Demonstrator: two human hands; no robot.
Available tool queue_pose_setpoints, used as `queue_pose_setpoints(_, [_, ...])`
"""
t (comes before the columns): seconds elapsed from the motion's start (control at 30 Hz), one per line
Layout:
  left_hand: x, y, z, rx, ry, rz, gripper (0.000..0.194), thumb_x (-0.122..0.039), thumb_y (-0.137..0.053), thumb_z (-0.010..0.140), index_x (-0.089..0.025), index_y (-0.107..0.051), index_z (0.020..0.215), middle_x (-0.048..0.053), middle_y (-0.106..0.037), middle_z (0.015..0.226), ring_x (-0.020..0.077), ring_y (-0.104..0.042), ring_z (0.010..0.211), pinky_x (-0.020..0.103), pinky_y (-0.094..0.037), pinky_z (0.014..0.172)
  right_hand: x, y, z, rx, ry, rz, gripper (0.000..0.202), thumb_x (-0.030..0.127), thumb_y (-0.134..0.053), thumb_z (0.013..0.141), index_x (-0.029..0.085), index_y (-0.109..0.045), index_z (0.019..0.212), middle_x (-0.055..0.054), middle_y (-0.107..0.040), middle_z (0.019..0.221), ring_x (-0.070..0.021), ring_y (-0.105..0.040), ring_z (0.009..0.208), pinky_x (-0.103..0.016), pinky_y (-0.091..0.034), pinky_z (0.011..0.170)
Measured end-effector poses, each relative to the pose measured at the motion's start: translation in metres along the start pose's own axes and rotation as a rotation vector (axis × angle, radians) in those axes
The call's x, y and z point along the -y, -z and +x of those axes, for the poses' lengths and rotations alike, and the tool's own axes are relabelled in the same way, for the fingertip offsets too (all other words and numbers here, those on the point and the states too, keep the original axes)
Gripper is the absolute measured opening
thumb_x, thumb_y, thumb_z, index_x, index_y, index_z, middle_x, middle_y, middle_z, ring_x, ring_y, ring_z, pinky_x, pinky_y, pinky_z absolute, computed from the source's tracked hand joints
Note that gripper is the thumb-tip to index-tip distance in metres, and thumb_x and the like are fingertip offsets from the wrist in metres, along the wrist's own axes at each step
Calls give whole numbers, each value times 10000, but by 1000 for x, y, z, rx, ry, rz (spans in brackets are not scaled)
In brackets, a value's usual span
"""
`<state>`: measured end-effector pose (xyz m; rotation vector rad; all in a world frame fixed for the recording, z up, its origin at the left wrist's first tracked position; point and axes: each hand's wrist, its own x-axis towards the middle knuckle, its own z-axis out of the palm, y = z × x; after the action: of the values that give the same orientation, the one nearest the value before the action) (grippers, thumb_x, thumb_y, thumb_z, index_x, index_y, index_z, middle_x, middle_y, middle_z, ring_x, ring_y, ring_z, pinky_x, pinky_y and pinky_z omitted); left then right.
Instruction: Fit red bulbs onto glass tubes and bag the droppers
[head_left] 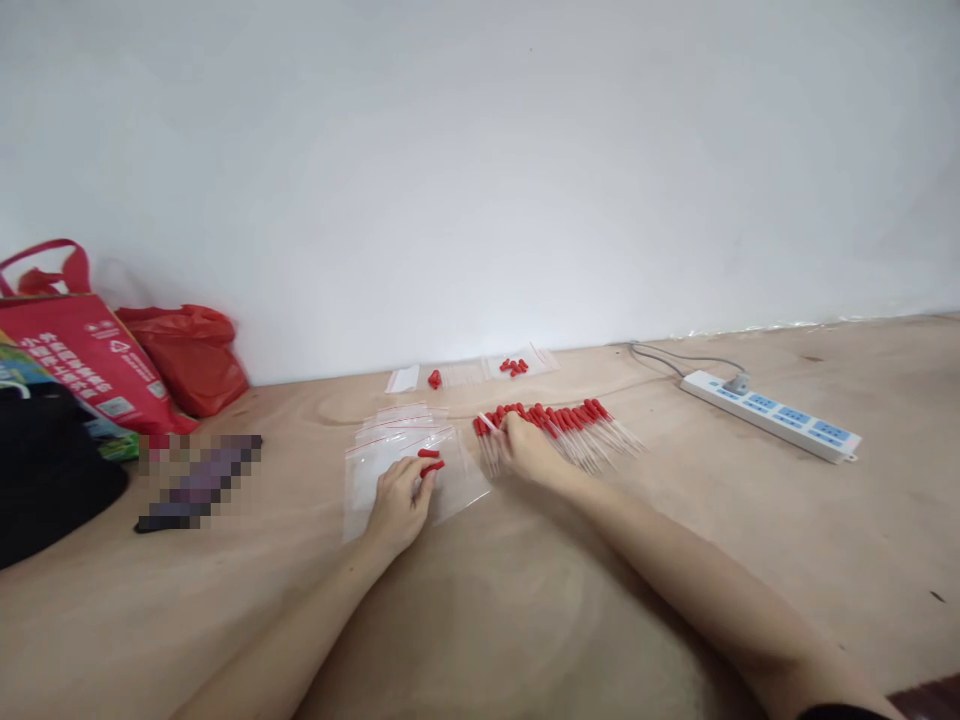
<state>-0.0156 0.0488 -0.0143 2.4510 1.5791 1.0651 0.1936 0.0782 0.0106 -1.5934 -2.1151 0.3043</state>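
Note:
My left hand (401,498) rests over the clear zip bags (459,472), its thumb and fingers pinching a small red rubber bulb (433,468). Just above that sits a second red bulb (428,453), close to the fingertips. My right hand (529,445) is closed on a thin whitish tube (488,423), whose end sticks out to the left of the fingers. Under and beside this hand lies a row of droppers (592,425) with red bulbs at the far end and thin clear stems toward me. The right fingers cover part of the row.
Against the wall are loose red bulbs (435,379), a small bag with several red bulbs (514,367) and a white slip (403,378). A power strip (772,412) lies right. Red bags (187,355), a black item (52,470) and a blurred dark object (202,485) are left.

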Motion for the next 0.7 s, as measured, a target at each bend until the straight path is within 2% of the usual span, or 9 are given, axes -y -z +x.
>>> queue_pose_setpoints(0.07, [-8, -3, -2, 27, -5, -53, 199, -252, -391, 827, -184, -563, 902, 52, -637, 890, 201, -567, 859, 346, -418, 753, -24, 3, -20, -40, 153, 95, 171, 209, -348, 868, 125, -485, 924, -79, -604, 800, -159, -561, 732, -264, -391, 663])
queue_pose_setpoints(0.13, [-16, -6, -4, 60, -20, -80, 184, -255, -400, 829, -190, -559, 896, 42, -644, 881, 196, -575, 851, 352, -412, 769, -42, 5, -38, -89, 274, 133, 146, 181, -358, 858, 138, -495, 891, -75, -591, 815, -160, -544, 752, -281, -389, 689])
queue_pose_setpoints(0.2, [-23, -10, -6, 90, -45, -76, 172, -259, -406, 830, -199, -556, 887, 30, -649, 866, 193, -581, 832, 366, -401, 785, -52, 5, -50, -108, 362, 150, 189, 170, -369, 854, 138, -495, 991, -80, -582, 848, -161, -528, 773, -297, -392, 717])
queue_pose_setpoints(0.27, [-29, -11, -8, 111, -80, -67, 165, -262, -404, 832, -205, -551, 882, 20, -651, 845, 187, -583, 801, 372, -393, 790, -52, 5, -54, -95, 414, 159, 230, 166, -368, 857, 145, -506, 1040, -80, -576, 854, -160, -521, 779, -298, -397, 717])
queue_pose_setpoints(0.37, [-32, -10, -9, 138, -122, -70, 164, -259, -392, 835, -203, -544, 866, 18, -653, 833, 177, -584, 772, 371, -388, 802, -41, 3, -53, -66, 440, 180, 233, 164, -365, 862, 154, -552, 1001, -74, -574, 842, -155, -525, 789, -285, -399, 707])
queue_pose_setpoints(0.57, [-34, -6, -8, 187, -113, -85, 166, -252, -379, 841, -205, -530, 893, 18, -654, 869, 176, -591, 808, 424, -315, 909, -25, -5, -54, -21, 468, 192, 226, 152, -386, 852, 154, -557, 999, -70, -587, 873, -145, -530, 792, -272, -387, 705])
queue_pose_setpoints(0.7, [-34, -7, -8, 169, -120, -109, 176, -267, -388, 841, -204, -545, 888, 19, -652, 844, 173, -588, 787, 385, -367, 862, -23, -7, -57, -21, 465, 164, 212, 164, -395, 851, 173, -560, 985, -52, -602, 880, -143, -536, 786, -288, -354, 726])
